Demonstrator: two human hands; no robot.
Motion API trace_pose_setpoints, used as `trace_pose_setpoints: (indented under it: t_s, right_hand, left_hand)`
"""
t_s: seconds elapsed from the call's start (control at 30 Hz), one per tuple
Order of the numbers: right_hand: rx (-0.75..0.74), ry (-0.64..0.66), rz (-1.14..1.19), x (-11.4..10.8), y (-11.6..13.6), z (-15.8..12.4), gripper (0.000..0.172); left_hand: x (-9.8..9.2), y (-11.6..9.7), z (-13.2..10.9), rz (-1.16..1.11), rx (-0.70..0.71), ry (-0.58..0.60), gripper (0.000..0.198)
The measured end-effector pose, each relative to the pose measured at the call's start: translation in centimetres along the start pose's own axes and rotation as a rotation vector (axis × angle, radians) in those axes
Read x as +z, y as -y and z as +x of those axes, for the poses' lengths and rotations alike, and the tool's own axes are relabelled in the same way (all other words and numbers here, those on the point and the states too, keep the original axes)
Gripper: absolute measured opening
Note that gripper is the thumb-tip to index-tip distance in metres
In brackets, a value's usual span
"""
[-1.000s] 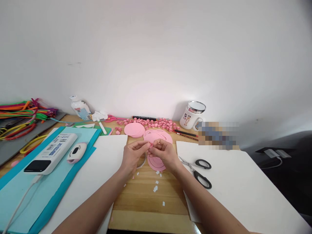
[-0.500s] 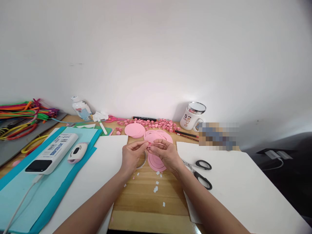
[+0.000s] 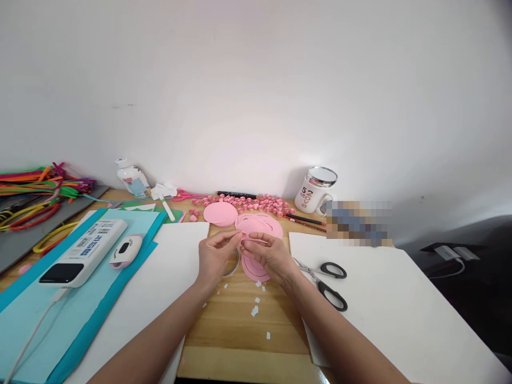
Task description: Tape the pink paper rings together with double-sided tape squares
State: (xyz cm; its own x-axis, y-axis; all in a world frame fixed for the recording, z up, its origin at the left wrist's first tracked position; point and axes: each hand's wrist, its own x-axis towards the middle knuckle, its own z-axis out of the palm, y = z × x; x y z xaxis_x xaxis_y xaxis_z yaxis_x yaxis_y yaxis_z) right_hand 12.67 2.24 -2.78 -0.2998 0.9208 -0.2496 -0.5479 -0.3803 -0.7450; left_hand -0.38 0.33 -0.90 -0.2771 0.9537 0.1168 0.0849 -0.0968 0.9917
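A small pink paper roll, mostly covered by fingertips, is pinched between my two hands over the middle of the table. My left hand grips it with thumb and index finger. From the other side, my right hand holds it with its fingers bent. Just beyond them lie a stack of pink paper circles and some spiral-cut circles. More cut pink paper rests below my right hand. Part of a ring-shaped object shows behind my left hand. Several finished pink rolls are heaped near the wall.
Scissors lie on white board at the right. A mug and pencils stand or lie behind. At left are a power bank, a small white device, a bottle and pipe cleaners. Paper scraps dot the table.
My fingers have shifted slightly around the small pink roll, with the right fingers closing in a little. Everything else stays in place apart from a slight camera shift.
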Motion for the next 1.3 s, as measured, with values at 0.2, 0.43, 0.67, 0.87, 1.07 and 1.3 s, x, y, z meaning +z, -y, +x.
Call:
trace_pose_setpoints:
  t_s: [0.2, 0.43, 0.67, 0.87, 1.07, 1.3]
  right_hand:
    - [0.052, 0.046, -0.011, 0.3, -0.1, -0.3, 0.028]
    - [0.064, 0.002, 0.002, 0.4, -0.1, -0.2, 0.026]
    - [-0.095, -0.067, -0.021, 1.0, 0.0, -0.6, 0.029]
    - [-0.156, -0.067, -0.078, 1.3, -0.1, -0.7, 0.026]
    - [-0.142, -0.075, -0.049, 1.2, -0.1, -0.6, 0.023]
    - [-0.119, -0.086, -0.041, 1.1, -0.2, -0.4, 0.022]
  left_hand:
    - [0.2, 0.1, 0.0, -0.079, -0.062, 0.027, 0.018]
    - [0.3, 0.2, 0.0, -0.184, -0.13, 0.055, 0.02]
    - [0.6, -0.3, -0.2, -0.117, -0.128, 0.027, 0.019]
    - [0.6, -0.3, -0.1, -0.117, -0.12, 0.02, 0.019]
    - [0.6, -0.1, -0.1, -0.097, -0.09, 0.034, 0.02]
    - [0.6, -0.1, -0.1, -0.049, -0.065, 0.029, 0.02]
